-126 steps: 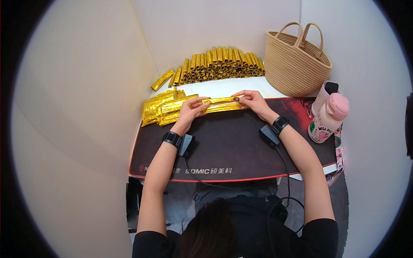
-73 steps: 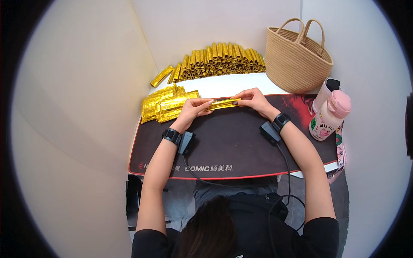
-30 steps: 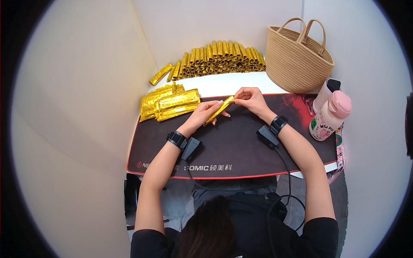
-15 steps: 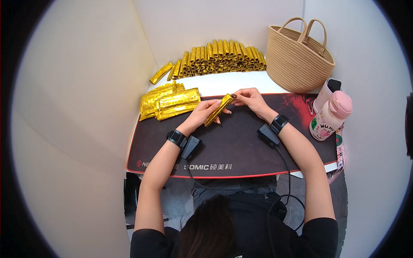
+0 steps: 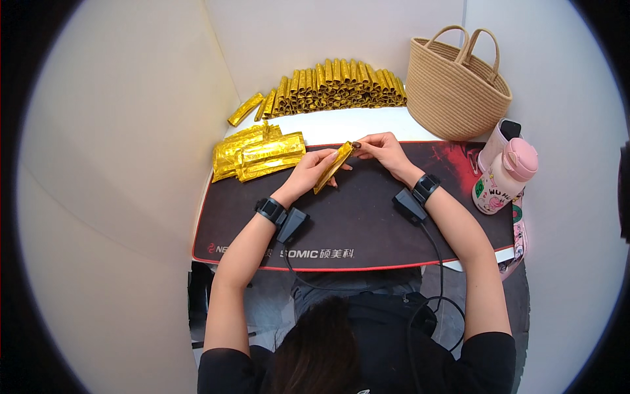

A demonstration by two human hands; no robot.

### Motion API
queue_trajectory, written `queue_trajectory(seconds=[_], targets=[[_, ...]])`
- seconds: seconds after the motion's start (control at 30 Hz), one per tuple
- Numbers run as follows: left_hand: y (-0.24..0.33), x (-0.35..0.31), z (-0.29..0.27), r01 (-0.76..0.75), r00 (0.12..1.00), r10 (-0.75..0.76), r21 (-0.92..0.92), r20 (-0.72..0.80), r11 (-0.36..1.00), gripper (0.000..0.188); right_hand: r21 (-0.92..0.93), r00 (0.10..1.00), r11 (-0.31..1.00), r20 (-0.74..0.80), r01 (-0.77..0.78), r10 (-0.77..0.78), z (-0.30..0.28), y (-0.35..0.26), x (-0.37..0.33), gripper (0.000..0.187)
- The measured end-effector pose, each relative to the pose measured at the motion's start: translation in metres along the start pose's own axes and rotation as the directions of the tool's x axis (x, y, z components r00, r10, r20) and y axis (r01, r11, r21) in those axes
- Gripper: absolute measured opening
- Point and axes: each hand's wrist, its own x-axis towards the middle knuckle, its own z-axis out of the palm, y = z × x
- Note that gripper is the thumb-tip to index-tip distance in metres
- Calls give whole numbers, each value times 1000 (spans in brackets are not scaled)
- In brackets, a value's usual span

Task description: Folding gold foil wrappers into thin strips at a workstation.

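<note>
Together, left hand [image 5: 308, 174] and right hand [image 5: 384, 150] hold a gold foil roll [image 5: 333, 167].

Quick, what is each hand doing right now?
Left hand: closed on the gold foil roll.
Right hand: pinching the same roll's top end.

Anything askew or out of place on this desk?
One gold roll lies loose and slanted, apart from the left end of the neat row of gold rolls at the back wall. Otherwise nothing spilled or damaged.
</note>
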Motion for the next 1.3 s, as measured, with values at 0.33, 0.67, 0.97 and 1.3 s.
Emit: queue_trajectory(seconds=[0.33,0.67,0.97,1.3], targets=[[4,-2,9,-56,995,59,44,-81,997,40,-42,999,999,-31,-32,31,0,-1,0,20],[12,-3,17,-13,987,68,343,-147,939,34,-74,986,987,-78,143,-148,11,-6,-2,16],[4,-1,11,24,975,17,181,-221,983,36,-208,969,966,-158,156,-190,17,-8,-1,16],[1,-3,8,47,958,55,342,-282,939,33,-102,959,985,-232,141,-161,15,-5,-1,16]])
